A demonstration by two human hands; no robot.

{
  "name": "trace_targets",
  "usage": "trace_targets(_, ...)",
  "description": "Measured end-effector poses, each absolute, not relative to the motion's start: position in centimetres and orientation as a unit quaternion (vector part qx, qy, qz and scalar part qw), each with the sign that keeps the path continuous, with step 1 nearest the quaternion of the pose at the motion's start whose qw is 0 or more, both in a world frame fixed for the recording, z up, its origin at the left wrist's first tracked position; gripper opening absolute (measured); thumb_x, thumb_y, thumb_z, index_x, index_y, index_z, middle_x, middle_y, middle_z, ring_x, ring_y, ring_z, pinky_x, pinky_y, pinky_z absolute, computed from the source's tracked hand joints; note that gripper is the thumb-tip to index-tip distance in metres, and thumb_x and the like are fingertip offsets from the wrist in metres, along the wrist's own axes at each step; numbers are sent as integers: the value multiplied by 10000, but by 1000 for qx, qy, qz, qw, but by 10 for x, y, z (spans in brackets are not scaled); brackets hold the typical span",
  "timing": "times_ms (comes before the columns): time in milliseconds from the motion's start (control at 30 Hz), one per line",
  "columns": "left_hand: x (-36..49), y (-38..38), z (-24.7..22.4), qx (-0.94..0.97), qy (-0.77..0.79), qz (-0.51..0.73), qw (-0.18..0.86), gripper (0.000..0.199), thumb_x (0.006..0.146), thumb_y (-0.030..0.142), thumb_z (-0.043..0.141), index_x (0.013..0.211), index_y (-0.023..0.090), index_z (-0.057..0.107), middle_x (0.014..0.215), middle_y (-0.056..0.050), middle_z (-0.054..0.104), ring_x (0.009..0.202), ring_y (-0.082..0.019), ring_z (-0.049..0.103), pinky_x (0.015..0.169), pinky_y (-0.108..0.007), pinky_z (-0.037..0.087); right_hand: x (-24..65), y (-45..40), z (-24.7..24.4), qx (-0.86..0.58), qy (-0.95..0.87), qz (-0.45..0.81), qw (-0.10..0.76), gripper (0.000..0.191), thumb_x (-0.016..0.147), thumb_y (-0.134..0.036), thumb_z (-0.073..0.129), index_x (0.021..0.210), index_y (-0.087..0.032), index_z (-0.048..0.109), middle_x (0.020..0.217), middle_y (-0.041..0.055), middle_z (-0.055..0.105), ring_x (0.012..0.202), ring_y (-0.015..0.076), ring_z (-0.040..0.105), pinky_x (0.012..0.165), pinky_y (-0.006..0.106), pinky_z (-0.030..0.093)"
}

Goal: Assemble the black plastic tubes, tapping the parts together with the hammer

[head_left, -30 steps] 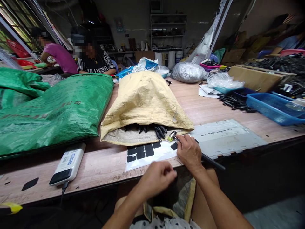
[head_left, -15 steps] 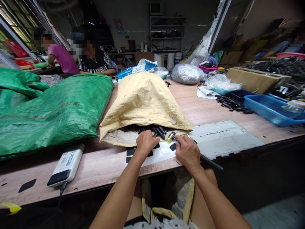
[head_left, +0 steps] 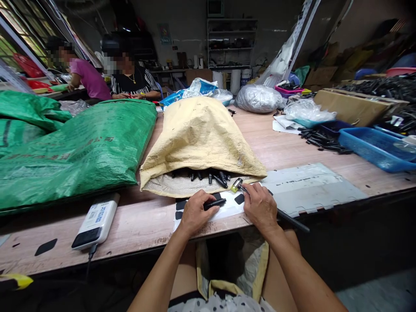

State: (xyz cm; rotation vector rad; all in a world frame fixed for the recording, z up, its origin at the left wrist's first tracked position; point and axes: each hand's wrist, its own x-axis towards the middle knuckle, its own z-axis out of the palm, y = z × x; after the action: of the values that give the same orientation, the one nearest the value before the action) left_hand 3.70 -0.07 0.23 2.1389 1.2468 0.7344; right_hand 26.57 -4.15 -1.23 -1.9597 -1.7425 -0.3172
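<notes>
My left hand (head_left: 199, 212) is closed around a slim black pen-like part (head_left: 215, 204), held near the table's front edge over a white sheet (head_left: 227, 209) with black rounded patches. In my right hand (head_left: 261, 205) is a small hammer (head_left: 236, 185) with a shiny metal head and a yellow face; its black handle sticks out behind the hand past the table edge. Just beyond both hands lies a cream woven sack (head_left: 203, 143), its mouth open towards me. Several black parts (head_left: 221, 178) of the same sort show inside the mouth.
A green sack (head_left: 97, 138) fills the left, with a white power bank (head_left: 96, 222) before it. On the right are a grey board (head_left: 312, 186), a blue tray (head_left: 373, 147) and heaps of black parts (head_left: 325, 141). Two people (head_left: 134, 82) sit across the table.
My left hand has drawn back from the sack's mouth towards me, bringing a black pen-like part with it. My right hand still holds the hammer in nearly the same spot.
</notes>
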Motion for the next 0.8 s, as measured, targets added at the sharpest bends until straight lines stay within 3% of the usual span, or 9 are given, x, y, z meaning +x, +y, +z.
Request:
trace_targets(133, 37, -1, 5, 789, 468, 275, 286, 171, 789, 271, 705, 947, 212, 731, 865, -5, 623, 742, -150, 552, 688, -267, 401, 270, -43, -6, -706, -657, -92, 247, 272, 953, -191, 509, 1175, -229, 662, 987, 61, 642, 922, 215, 556, 803, 326, 407)
trace_targets(367, 36, 0, 4, 771, 474, 289, 312, 161, 744, 216, 727, 905, 213, 741, 841, 10, 614, 771, -150, 569, 708, -261, 410, 249, -63, 20, -605, -675, 42, 421, 307, 994, -240, 440, 1239, -210, 622, 1067, 84, 679, 1000, 206, 631, 886, 329, 494)
trace_targets(533, 37, 0, 2, 758, 476, 297, 333, 174, 747, 212, 726, 916, 230, 766, 830, 14, 597, 780, -149, 570, 736, -258, 428, 226, -74, 21, -559, -714, 100, 409, 317, 998, -227, 437, 1256, -219, 621, 1027, 79, 676, 950, 195, 642, 853, 319, 518)
trace_targets(800, 37, 0, 3, 757, 470, 302, 340, 105, 760, 230, 732, 857, 226, 772, 796, 20, 559, 773, -145, 558, 735, -254, 424, 215, -79, 19, -562, -739, 52, 369, 384, 998, -190, 420, 1350, -230, 566, 1021, 71, 656, 920, 185, 650, 831, 293, 528)
